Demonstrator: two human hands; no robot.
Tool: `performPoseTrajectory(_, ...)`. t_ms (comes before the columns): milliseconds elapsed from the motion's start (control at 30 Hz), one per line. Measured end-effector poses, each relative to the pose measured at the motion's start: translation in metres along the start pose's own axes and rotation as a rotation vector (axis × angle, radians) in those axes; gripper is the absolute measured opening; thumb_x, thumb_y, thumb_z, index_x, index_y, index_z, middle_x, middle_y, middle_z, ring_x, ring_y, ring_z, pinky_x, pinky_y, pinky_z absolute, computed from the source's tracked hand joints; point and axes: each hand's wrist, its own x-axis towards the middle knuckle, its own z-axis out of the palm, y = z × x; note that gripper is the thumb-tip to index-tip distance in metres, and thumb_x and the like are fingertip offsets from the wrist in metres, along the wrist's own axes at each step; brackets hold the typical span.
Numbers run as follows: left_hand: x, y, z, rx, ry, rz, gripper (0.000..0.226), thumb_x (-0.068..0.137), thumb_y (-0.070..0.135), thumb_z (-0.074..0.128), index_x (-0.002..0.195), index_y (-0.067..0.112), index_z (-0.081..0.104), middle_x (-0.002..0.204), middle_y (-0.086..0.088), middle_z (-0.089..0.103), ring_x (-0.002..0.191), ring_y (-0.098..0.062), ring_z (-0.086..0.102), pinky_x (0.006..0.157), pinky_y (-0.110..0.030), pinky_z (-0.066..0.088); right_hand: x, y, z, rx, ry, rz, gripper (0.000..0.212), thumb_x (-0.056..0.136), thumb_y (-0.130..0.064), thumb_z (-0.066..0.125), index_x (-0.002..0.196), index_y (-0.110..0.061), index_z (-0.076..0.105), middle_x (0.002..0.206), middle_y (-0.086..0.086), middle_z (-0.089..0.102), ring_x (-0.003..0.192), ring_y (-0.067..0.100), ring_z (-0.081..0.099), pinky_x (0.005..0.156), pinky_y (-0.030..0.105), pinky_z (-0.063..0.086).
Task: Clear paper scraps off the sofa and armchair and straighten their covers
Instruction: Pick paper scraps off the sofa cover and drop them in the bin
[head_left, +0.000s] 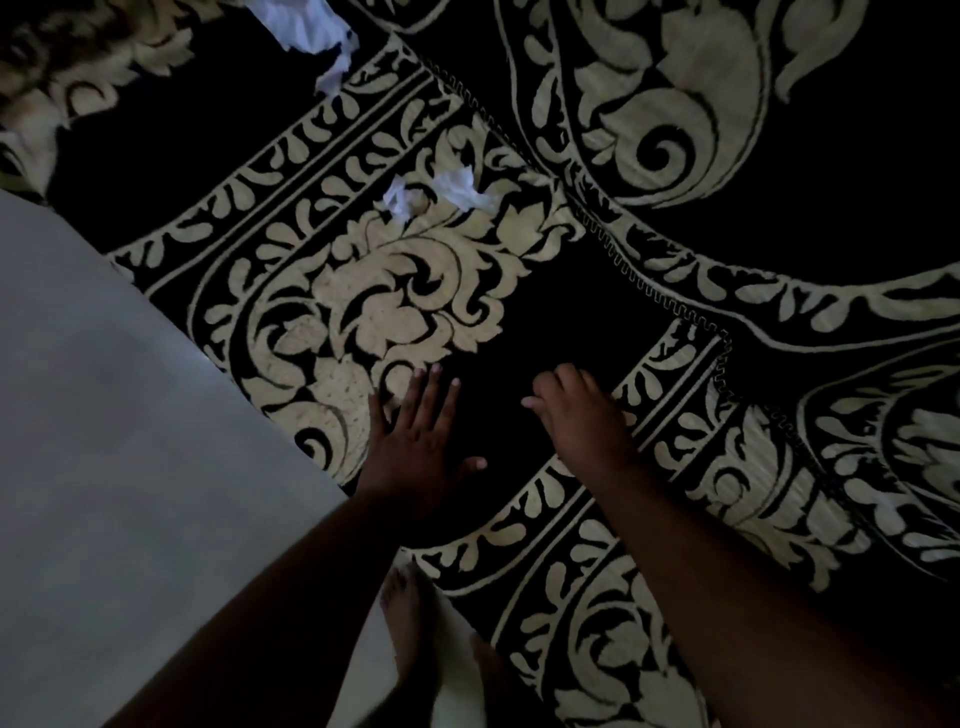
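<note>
Nearest the camera, two bare feet (410, 618) are standing on the pale floor (104, 415) at the hanging edge of the cover (571, 597) — a black cloth patterned with cream scrolls and leaves. Both forearms are reaching forward over it. The left hand (421, 441) is lying flat on a plain black patch of the cover, palm down, fingers spread wide and the thumb out to the side, gripping nothing. The right hand (576, 410) is resting just beside it on the same black patch, near a cream border band; its fingers are curling loosely downward onto the cloth, and whether they are pinching a fold is impossible to tell in the dim light. Further off, past a large cream floral motif, two small white paper scraps (452, 195) are lying close together on the cover, well apart from both hands. Farthest away, at the top edge of the view, a larger crumpled white paper (306, 26) is sitting on a dark stretch of cloth — partly cut off by the frame.
</note>
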Motion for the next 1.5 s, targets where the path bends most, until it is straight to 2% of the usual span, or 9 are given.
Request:
performPoseTrajectory(367, 0.056, -0.064, -0.049, -0.048, 0.057, -0.047, 0.1, 0.088, 0.085, 0.02, 0.158, 0.023, -0.017, 0.165, -0.002, -0.026, 0.152, -0.021, -0.023, 0.118, -0.065, -0.009, 0.104, -0.039, -0.024, 0.037, -0.042, 0.031, 0.061, 0.085, -0.066, 0.049, 0.109, -0.011, 0.057, 0.106, 0.014, 0.054, 0.09, 0.036, 0.057, 0.067, 0.041, 0.052)
performPoseTrajectory(533, 0.096, -0.112, -0.07, -0.07, 0.074, -0.057, 0.102, 0.087, 0.085, 0.024, 0.158, 0.025, -0.018, 0.165, -0.002, -0.024, 0.153, -0.022, -0.021, 0.117, -0.067, -0.009, 0.165, -0.057, -0.018, -0.031, 0.051, 0.039, 0.038, 0.09, -0.033, 0.067, 0.118, -0.008, 0.058, 0.112, 0.018, 0.055, 0.094, 0.038, 0.057, 0.074, 0.044, 0.05)
performPoseTrajectory(667, 0.125, -0.148, -0.084, -0.053, 0.076, -0.074, 0.104, 0.085, 0.088, 0.017, 0.156, 0.024, -0.023, 0.164, 0.0, -0.029, 0.151, -0.019, -0.027, 0.115, -0.066, -0.012, 0.208, -0.069, -0.01, -0.068, 0.1, 0.054, 0.045, 0.086, -0.014, 0.062, 0.129, -0.012, 0.047, 0.123, 0.019, 0.053, 0.102, 0.039, 0.054, 0.079, 0.048, 0.051)
performPoseTrajectory(767, 0.138, -0.165, -0.087, -0.069, 0.074, -0.074, 0.106, 0.083, 0.09, 0.017, 0.157, 0.025, -0.022, 0.164, 0.0, -0.03, 0.151, -0.019, -0.028, 0.116, -0.068, -0.013, 0.232, -0.073, -0.01, -0.048, 0.105, 0.099, 0.052, 0.09, -0.022, 0.064, 0.138, -0.015, 0.045, 0.14, 0.019, 0.046, 0.119, 0.04, 0.049, 0.092, 0.051, 0.046)
performPoseTrajectory(900, 0.144, -0.174, -0.084, -0.072, 0.056, -0.043, 0.108, 0.08, 0.092, 0.014, 0.156, 0.025, -0.024, 0.162, -0.001, -0.034, 0.149, -0.019, -0.032, 0.115, -0.069, -0.013, 0.257, -0.07, -0.003, -0.029, -0.056, 0.131, 0.071, 0.096, -0.04, 0.061, 0.157, -0.023, 0.028, 0.163, 0.017, 0.019, 0.149, 0.04, 0.019, 0.113, 0.059, 0.029)
performPoseTrajectory(1000, 0.146, -0.178, -0.084, -0.054, 0.088, -0.01, 0.109, 0.08, 0.093, 0.01, 0.156, 0.024, -0.023, 0.163, -0.003, -0.032, 0.149, -0.021, -0.031, 0.115, -0.069, -0.01, 0.268, -0.065, 0.006, -0.046, -0.077, 0.13, 0.061, 0.097, -0.036, 0.061, 0.152, -0.023, 0.039, 0.158, 0.02, 0.03, 0.144, 0.042, 0.03, 0.107, 0.058, 0.039)
performPoseTrajectory(1200, 0.152, -0.194, -0.088, 0.023, 0.1, 0.04, 0.107, 0.08, 0.092, 0.004, 0.158, 0.021, -0.017, 0.165, -0.006, -0.026, 0.152, -0.023, -0.025, 0.116, -0.07, -0.004, 0.26, -0.063, -0.001, -0.043, 0.076, 0.094, 0.027, 0.087, 0.0, 0.059, 0.112, -0.009, 0.061, 0.116, 0.019, 0.055, 0.103, 0.04, 0.053, 0.08, 0.05, 0.051)
performPoseTrajectory(1367, 0.162, -0.212, -0.105, -0.018, 0.104, 0.008, 0.108, 0.081, 0.092, 0.01, 0.158, 0.022, -0.018, 0.165, -0.005, -0.027, 0.152, -0.022, -0.025, 0.116, -0.07, -0.006, 0.268, -0.096, -0.012, 0.136, 0.181, 0.134, 0.022, 0.092, -0.005, 0.057, 0.113, -0.007, 0.064, 0.116, 0.018, 0.057, 0.103, 0.038, 0.056, 0.083, 0.042, 0.05)
performPoseTrajectory(1500, 0.172, -0.235, -0.118, -0.002, 0.112, -0.011, 0.106, 0.08, 0.089, 0.005, 0.159, 0.021, -0.015, 0.166, -0.005, -0.023, 0.153, -0.023, -0.022, 0.116, -0.07, -0.005, 0.287, -0.132, -0.005, 0.131, 0.05, 0.069, 0.041, 0.093, -0.025, 0.063, 0.13, -0.009, 0.059, 0.134, 0.019, 0.053, 0.118, 0.039, 0.051, 0.095, 0.047, 0.049)
